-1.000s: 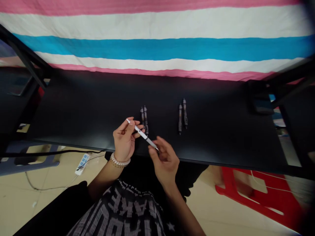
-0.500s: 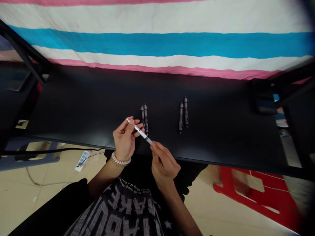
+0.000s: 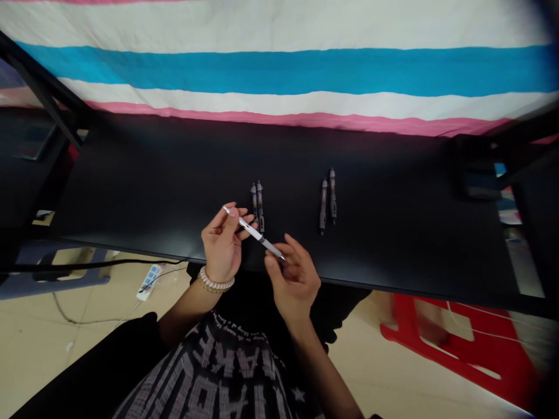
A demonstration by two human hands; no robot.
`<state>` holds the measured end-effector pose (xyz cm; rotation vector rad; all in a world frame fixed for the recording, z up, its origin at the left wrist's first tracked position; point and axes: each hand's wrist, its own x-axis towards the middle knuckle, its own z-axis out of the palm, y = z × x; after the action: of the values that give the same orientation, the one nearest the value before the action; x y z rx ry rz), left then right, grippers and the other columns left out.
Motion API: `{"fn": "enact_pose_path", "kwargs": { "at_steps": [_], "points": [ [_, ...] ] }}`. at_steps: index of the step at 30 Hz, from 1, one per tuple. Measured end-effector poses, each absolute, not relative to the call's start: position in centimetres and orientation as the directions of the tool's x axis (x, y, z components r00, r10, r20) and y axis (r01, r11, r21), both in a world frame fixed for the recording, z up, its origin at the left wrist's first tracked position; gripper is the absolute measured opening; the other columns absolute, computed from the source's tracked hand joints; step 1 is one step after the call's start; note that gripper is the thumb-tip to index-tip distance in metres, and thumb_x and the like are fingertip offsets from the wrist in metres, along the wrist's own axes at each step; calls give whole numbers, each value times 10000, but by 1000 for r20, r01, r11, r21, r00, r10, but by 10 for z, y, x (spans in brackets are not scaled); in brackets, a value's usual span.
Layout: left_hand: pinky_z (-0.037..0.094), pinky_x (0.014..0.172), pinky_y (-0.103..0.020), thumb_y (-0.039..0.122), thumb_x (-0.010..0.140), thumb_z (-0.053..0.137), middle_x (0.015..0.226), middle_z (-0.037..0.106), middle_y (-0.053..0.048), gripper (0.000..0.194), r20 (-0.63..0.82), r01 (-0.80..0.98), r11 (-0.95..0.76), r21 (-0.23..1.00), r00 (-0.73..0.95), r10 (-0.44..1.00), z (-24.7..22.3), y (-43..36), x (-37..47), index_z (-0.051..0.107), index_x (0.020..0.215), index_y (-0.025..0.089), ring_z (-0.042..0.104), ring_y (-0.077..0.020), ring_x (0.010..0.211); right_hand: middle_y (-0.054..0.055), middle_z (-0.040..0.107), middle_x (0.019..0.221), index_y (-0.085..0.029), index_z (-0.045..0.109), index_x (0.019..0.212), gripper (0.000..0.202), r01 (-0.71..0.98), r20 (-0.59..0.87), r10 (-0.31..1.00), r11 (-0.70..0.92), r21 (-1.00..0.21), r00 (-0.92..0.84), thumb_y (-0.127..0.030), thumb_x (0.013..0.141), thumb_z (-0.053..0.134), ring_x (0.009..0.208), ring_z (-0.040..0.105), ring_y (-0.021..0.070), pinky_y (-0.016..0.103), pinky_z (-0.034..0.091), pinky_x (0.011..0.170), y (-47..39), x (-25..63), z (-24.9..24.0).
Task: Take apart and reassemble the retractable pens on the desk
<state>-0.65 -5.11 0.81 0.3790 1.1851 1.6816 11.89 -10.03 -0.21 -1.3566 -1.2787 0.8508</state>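
Left hand point(image 3: 222, 244) pinched a white pen point(image 3: 252, 231), apparently being worked at the tip; there the right hand point(image 3: 297, 284) stood parted, seemingly needing to close.

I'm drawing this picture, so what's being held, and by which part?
A white pen: the left grip holds it near its back end. I can't tell whether the right grip touches it.

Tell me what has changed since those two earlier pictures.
Half a second ago the right hand had its fingers closed over the lower end of the white pen; now they have opened, baring the tip, much as a second ago. Whether they touch the pen is unclear. The left hand still holds the pen's upper end, and the four grey pens still lie in two pairs on the black table.
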Motion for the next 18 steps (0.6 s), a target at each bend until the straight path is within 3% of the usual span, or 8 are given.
{"fn": "enact_pose_path", "kwargs": {
  "at_steps": [3,6,13,15,18],
  "points": [
    [647,761,-316,349,810,803,906,748,-20,255,-280,-554,-26,832,-460,843,9,-50,-8,718,1006,209,742,-143,797,42,775,912,-237,763,1052,156,296,205,956,138,-945,210,-231,923,675,729,743,170,309,643,630,-102,123,-4],
    [643,750,-301,348,789,822,899,748,-25,273,-288,-560,-43,827,-489,824,9,-49,-10,721,995,198,741,-140,786,39,788,949,-249,772,984,134,394,353,911,250,-884,213,-180,880,721,821,756,200,350,657,696,-102,127,-6],
    [639,759,-309,363,807,806,889,741,-18,276,-318,-587,-3,810,-443,838,8,-51,-2,709,1010,203,738,-138,779,34,803,968,-270,774,943,136,471,495,851,369,-801,176,-166,892,702,812,776,202,379,678,746,-98,121,-9],
    [637,747,-296,355,801,811,880,741,-18,273,-316,-594,-9,805,-441,840,8,-51,-2,711,1002,199,737,-136,772,30,804,907,-264,780,944,118,458,448,879,335,-823,163,-195,904,692,759,774,193,360,680,726,-97,120,-11],
    [638,731,-290,347,773,835,871,744,-20,292,-309,-596,-25,803,-451,837,9,-49,-4,718,992,194,738,-138,763,17,786,816,-234,744,1119,202,327,223,967,174,-929,120,-265,954,631,649,751,160,302,666,628,-97,122,-15]
  ]
}}
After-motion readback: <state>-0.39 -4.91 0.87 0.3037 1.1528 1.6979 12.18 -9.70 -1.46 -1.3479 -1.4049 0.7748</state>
